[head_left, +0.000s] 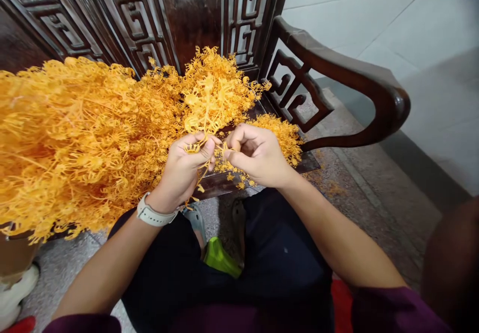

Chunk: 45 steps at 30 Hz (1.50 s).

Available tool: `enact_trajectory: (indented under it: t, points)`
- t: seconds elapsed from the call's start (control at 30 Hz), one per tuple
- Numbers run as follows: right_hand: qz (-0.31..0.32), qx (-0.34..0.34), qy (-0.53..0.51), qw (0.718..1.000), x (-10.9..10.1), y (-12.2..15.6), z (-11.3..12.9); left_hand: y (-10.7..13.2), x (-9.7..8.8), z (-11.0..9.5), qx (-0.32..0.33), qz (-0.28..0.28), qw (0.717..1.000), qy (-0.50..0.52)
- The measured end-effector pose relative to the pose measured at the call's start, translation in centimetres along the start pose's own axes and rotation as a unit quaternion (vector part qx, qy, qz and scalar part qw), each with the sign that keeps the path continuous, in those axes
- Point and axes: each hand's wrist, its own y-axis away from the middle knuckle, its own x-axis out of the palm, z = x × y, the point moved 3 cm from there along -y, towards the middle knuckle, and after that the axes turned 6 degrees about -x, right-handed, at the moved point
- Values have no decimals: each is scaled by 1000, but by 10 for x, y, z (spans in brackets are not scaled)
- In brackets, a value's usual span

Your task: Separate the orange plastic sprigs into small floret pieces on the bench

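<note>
L grip [185, 168] & R grip [258, 156] both pinched shut on thin orange sprig [220, 149], approx. centre frame; big orange bundle [75, 133] lies long axis toward 9 o'clock, nearer L grip, over carved wood armchair [359, 76].

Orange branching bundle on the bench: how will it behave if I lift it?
The orange branching bundle likely feels light for its bulk, its twigs being fine. It looks brittle: small bits lie on the wooden bench. Tangled twigs may snag.
</note>
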Motion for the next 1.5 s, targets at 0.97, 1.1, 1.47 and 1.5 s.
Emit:
enact_trajectory:
  t: [0.97,1.1,1.47,1.5]
  points:
    - [158,-297,325,884,66,56,39,-48,-50,-19,99,-155,982,-54]
    - [223,-169,264,923,66,61,32,-64,-62,-12,63,-117,975,-176]
    - [-36,270,-285,919,11,16,-2,-36,-26,9,264,-97,811,-513]
    - [-46,269,-256,927,14,18,-3,-32,-22,12,271,-79,810,-513]
